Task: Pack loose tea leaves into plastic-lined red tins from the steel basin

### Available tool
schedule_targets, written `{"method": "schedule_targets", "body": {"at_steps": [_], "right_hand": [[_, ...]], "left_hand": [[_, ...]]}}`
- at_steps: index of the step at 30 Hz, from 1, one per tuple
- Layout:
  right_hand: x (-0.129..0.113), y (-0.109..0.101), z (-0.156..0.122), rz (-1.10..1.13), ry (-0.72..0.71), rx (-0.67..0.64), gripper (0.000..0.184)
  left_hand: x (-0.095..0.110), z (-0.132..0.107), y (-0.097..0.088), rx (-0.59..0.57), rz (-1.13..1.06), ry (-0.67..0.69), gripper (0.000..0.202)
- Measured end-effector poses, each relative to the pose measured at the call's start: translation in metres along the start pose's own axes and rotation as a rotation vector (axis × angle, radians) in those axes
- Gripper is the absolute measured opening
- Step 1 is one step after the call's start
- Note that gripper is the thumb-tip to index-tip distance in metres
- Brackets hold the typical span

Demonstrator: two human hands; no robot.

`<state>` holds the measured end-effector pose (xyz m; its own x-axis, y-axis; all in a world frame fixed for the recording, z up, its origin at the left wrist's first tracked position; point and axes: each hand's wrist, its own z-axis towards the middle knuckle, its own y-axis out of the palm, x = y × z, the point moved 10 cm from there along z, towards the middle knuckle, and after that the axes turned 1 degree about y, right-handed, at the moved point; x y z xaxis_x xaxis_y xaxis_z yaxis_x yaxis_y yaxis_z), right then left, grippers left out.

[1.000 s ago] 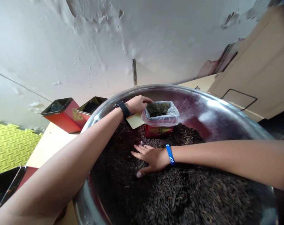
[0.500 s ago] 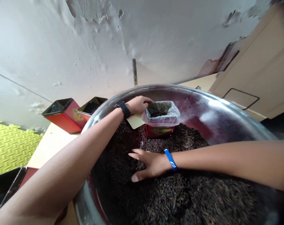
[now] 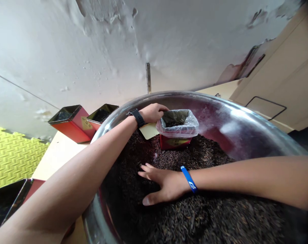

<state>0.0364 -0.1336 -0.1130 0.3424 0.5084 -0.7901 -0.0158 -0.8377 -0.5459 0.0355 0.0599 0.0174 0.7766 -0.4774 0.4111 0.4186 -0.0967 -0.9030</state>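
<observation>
Judging by how things lie, the work looks partway along: a red square-sided metal tin with a yellow label (image 3: 166,143) is already lined with a clear plastic bag (image 3: 178,130) turned down over its rim, and some dark, dry leaf-like material (image 3: 192,213) lies inside it, apparently well below the top. What seems left is the rest of the filling and the closing, since the bag's mouth gapes and plenty of the leaves lie loose around the tin. The tin stands upright on those leaves, toward the far side of a large round shiny metal basin (image 3: 230,128). The left hand (image 3: 153,113) is at the tin's left rear corner, its fingers curled by the lined rim; whether it truly grips there cannot be told. The right hand (image 3: 166,184) grasps nothing visible: its fingers are spread, palm down, over the leaves in front of the tin. A flat pale yellow piece (image 3: 149,131) sits beside the tin, below the left wrist. Outside the basin, on a pale counter (image 3: 52,152), are an orange-red tin with a yellow label (image 3: 70,131) and a smaller-looking red tin (image 3: 92,125), both uncovered, with dark interiors whose contents are unclear. Another open dark-lined tin (image 3: 33,190) is cut off at lower left.
</observation>
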Motion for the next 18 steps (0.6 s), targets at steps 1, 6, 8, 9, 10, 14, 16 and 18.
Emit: {"method": "schedule_targets", "body": {"at_steps": [1,6,8,9,10,14,16,18], "right_hand": [[-0.002,0.001,0.000,-0.005,-0.010,-0.008,0.098],[-0.011,0.003,-0.002,-0.033,-0.020,-0.036,0.098],[-0.016,0.004,-0.004,-0.044,-0.029,-0.044,0.096],[-0.018,0.005,-0.005,-0.051,-0.032,-0.048,0.094],[-0.020,0.006,-0.005,-0.062,-0.035,-0.050,0.092],[-0.025,0.011,-0.006,-0.127,-0.072,-0.059,0.086],[-0.030,0.014,-0.006,-0.148,-0.104,-0.071,0.084],[-0.034,0.016,-0.009,-0.169,-0.124,-0.073,0.081]], "left_hand": [[0.000,0.000,0.000,0.000,0.001,0.001,0.039],[0.001,0.000,0.000,-0.004,0.037,0.009,0.039],[0.002,0.000,0.001,-0.007,0.052,0.017,0.039],[0.002,0.000,0.001,-0.008,0.058,0.021,0.038],[0.002,0.000,0.001,-0.008,0.063,0.023,0.038],[0.003,-0.001,0.001,-0.017,0.060,0.022,0.037],[0.005,-0.002,0.001,-0.019,0.059,0.032,0.036],[0.007,-0.003,0.000,-0.025,0.061,0.040,0.036]]}}
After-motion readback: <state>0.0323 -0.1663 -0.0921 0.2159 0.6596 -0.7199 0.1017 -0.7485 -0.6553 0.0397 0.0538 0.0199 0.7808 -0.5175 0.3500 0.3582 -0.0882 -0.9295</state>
